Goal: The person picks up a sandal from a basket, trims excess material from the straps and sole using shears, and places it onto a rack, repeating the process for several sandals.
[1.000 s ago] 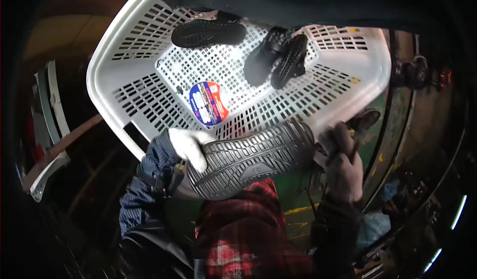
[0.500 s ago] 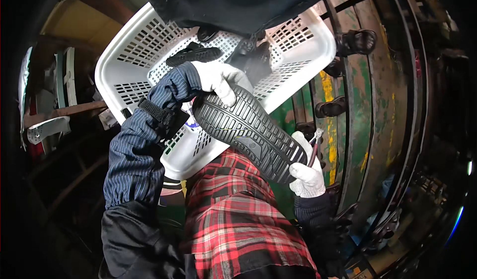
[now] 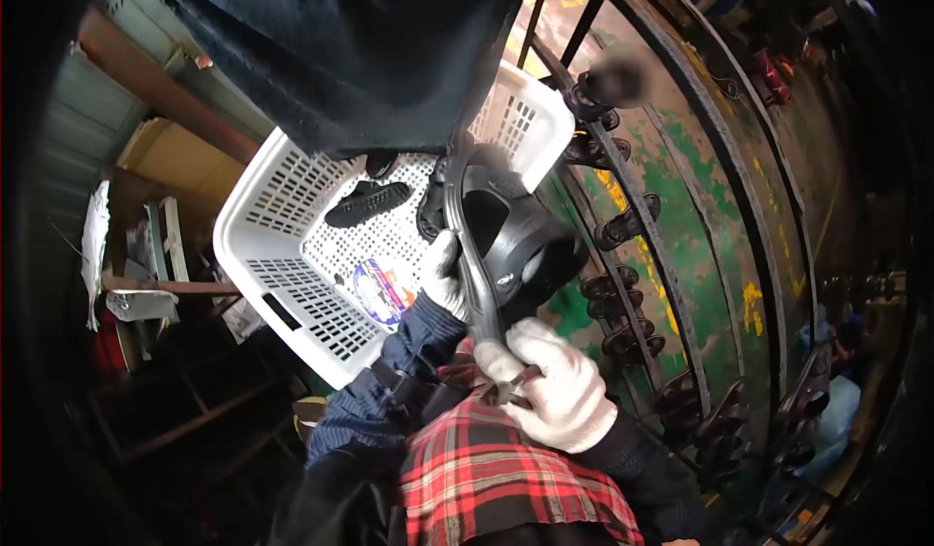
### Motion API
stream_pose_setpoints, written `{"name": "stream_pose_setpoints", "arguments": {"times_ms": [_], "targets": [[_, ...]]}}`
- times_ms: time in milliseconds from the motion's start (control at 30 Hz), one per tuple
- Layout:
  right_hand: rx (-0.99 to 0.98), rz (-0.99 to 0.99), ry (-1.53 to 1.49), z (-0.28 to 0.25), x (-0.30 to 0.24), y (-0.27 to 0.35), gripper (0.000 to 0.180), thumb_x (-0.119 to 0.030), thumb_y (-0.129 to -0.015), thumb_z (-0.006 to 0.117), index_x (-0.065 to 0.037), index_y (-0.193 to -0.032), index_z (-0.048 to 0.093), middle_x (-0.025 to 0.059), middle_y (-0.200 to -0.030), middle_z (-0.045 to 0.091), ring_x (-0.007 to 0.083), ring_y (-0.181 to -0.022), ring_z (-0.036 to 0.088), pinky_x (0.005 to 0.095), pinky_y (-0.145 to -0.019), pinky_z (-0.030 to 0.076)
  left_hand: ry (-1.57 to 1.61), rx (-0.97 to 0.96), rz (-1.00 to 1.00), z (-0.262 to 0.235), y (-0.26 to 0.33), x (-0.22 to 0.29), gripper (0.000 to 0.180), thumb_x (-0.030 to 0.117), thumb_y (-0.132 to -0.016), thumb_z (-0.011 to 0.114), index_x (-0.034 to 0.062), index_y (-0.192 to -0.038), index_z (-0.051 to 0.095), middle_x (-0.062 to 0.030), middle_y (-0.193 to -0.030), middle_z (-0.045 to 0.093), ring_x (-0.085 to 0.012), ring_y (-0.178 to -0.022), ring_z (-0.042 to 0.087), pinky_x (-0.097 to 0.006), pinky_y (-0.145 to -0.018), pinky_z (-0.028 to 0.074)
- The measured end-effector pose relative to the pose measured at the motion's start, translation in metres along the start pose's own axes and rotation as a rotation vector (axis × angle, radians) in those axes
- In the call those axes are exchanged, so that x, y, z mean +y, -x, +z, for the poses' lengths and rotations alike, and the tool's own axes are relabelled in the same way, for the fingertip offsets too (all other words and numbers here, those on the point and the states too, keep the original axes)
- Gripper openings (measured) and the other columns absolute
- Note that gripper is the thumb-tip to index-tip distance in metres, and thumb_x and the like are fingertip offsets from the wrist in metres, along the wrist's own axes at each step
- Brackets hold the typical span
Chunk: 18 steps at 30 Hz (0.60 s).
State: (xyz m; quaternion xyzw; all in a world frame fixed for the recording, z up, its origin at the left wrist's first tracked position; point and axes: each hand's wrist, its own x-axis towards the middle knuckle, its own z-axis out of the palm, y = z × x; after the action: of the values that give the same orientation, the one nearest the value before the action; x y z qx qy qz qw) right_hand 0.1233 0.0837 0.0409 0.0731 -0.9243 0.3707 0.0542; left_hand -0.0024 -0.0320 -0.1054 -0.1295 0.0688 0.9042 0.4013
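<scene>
A black sandal (image 3: 520,244) is held on edge above my lap, its wide strap turned right and its sole edge toward me. My left hand (image 3: 444,275), in a white glove, is closed on the sole's left side. My right hand (image 3: 564,385), also in a white glove, is closed near the sandal's near end. A slim metal-tipped tool (image 3: 506,390) shows between its fingers; its exact kind is unclear. Behind the sandal stands a white plastic basket (image 3: 255,225) with a few black sandals (image 3: 370,203) and a printed sheet (image 3: 381,291) inside.
Black cloth (image 3: 341,59) hangs over the basket's far side. To the right runs a metal rack (image 3: 715,127) with several dark sandals (image 3: 628,223) along its rails, above a worn green floor (image 3: 681,181). Cardboard (image 3: 180,171) and boards lean at the left.
The sandal has turned from sole-up to on edge, showing its strap. My right hand has come left and nearer me, and my left hand has shifted along the sole. The view has swung too.
</scene>
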Motion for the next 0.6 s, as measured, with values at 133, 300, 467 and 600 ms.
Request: {"name": "stream_pose_setpoints", "arguments": {"times_ms": [133,300,467,600], "targets": [[0.282,0.025,-0.396,-0.007,0.012,0.027,0.046,-0.008,-0.074,0.078,0.003,-0.112,0.055,0.012,-0.101,0.065,0.0275,-0.093,0.066,0.0361,-0.089,0.051,-0.511,-0.067,-0.054,-0.059,-0.004,-0.031,0.053,0.031,-0.099,0.054,0.005,-0.143,0.04,-0.0156,-0.134,0.054,-0.0323,-0.111,0.062,-0.046,-0.095,0.055],[0.352,0.078,-0.368,-0.024,0.024,-0.004,0.036,0.0,-0.065,0.071,0.004,-0.101,0.069,0.0175,-0.123,0.061,0.0384,-0.12,0.055,0.0488,-0.105,0.041,-0.282,-0.18,-0.163,0.003,-0.009,-0.035,0.058,0.031,-0.096,0.057,0.0044,-0.144,0.038,-0.016,-0.134,0.054,-0.0333,-0.112,0.062,-0.045,-0.095,0.055],[-0.091,-0.032,-0.309,-0.005,0.012,0.033,0.02,-0.006,-0.065,0.074,-0.001,-0.083,0.071,0.0116,-0.108,0.06,0.0314,-0.11,0.059,0.055,-0.103,0.039,-0.382,-0.132,-0.033,-0.008,-0.014,-0.019,0.062,0.03,-0.094,0.061,0.0038,-0.145,0.036,-0.0165,-0.134,0.054,-0.0343,-0.112,0.061,-0.045,-0.094,0.055],[0.098,-0.122,-0.304,-0.043,0.006,0.019,0.037,0.0,-0.06,0.075,-0.001,-0.097,0.069,0.0167,-0.121,0.059,0.04,-0.112,0.059,0.0525,-0.098,0.045,-0.424,-0.326,-0.022,0.048,0.007,-0.004,0.075,0.027,-0.087,0.072,0.0013,-0.146,0.033,-0.0198,-0.134,0.053,-0.0319,-0.114,0.061,-0.043,-0.095,0.055]]}}
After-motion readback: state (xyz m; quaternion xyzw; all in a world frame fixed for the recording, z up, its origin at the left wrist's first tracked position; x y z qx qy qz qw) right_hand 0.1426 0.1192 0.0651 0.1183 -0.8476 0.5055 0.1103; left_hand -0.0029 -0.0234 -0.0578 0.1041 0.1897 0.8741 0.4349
